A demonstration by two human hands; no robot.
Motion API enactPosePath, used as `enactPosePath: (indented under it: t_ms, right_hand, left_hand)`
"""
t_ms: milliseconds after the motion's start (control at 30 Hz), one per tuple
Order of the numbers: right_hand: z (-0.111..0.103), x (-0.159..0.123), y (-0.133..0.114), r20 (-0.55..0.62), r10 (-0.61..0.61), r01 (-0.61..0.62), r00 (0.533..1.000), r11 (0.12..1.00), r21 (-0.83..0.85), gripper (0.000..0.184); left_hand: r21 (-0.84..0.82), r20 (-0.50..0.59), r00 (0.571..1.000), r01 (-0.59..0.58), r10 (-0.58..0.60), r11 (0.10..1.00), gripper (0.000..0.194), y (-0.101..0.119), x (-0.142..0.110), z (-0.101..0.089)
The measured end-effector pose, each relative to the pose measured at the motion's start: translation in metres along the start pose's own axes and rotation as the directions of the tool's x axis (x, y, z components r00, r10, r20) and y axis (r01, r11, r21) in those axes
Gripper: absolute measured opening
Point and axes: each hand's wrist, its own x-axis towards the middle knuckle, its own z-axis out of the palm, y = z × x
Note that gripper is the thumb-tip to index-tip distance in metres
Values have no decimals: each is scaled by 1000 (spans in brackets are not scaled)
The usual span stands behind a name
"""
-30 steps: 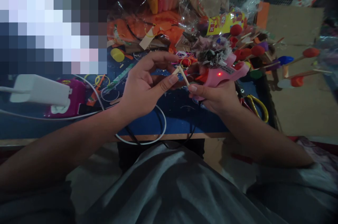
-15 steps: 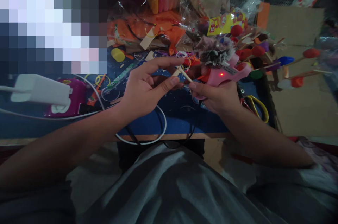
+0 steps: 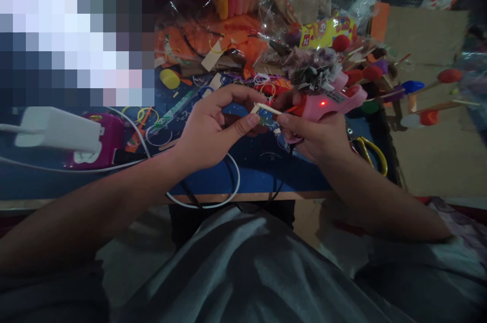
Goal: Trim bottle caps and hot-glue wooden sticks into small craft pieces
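My left hand (image 3: 216, 120) pinches the end of a short pale wooden piece (image 3: 254, 108) between thumb and fingers. From the right, a thin wooden stick (image 3: 269, 108) meets that piece at an angle, its tip touching or nearly touching it. The thumb and fingertips of my right hand (image 3: 315, 133) grip the stick. A pink hot glue gun (image 3: 323, 105) with a lit red light also rests in my right hand, its lower part hidden by the palm and fingers. Small white scraps lie on the blue table (image 3: 251, 176) below both hands.
A magenta power adapter (image 3: 114, 135) with a white charger (image 3: 61, 130) sits left, its white cable looping at the table edge. Yellow-handled scissors (image 3: 373, 153) lie right. Coloured balls on sticks (image 3: 413, 87) and cardboard (image 3: 437, 145) stand further right; plastic bags and orange sheets lie behind.
The wooden stick in my right hand has tilted flatter. My right hand and the glue gun have shifted slightly right, while my left hand stays nearly in place.
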Motion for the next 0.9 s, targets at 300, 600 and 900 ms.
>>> enactPosePath:
  t_ms: [300,600,900]
  right_hand:
    - [0,1,1,39,-31,31,999,999,-10,59]
    - [1,0,1,12,16,-16,1000,999,29,55]
    - [-3,0,7,11,8,-8,1000,1000,-24,50]
  left_hand:
    - [4,-6,1000,29,-29,1000,45,-1,0,0]
    - [62,-29,998,-48,50,997,45,-4,0,0]
    - [50,-10,1000,-9,10,999,38,0,-2,0]
